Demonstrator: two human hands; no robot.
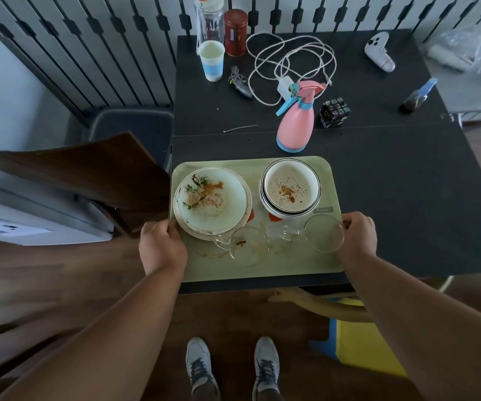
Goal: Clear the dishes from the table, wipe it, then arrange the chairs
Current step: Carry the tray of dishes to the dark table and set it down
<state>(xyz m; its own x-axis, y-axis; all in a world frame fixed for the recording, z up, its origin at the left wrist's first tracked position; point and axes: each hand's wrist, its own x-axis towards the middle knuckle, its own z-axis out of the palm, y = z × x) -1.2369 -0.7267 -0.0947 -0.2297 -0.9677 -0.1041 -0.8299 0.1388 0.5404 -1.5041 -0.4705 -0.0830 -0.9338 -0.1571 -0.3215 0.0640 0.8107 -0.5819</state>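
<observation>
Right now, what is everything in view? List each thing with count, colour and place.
table: one, black, centre
tray: one, pale green, table's near edge
plates: stack, white, soiled, tray's left
bowls: stack, white, dark-rimmed, tray's right
glass cups: two, clear, tray's front
spray bottle: one, pink and blue, behind tray
paper cup: one, white and blue, far left
tin: one, red, far edge
water bottle: one, clear, beside tin
cable: one, white, coiled
puzzle cube: one, dark
controller: one, white, far right
chair: one, dark wood, left
left hand: grips tray's left edge
right hand: grips tray's right edge
</observation>
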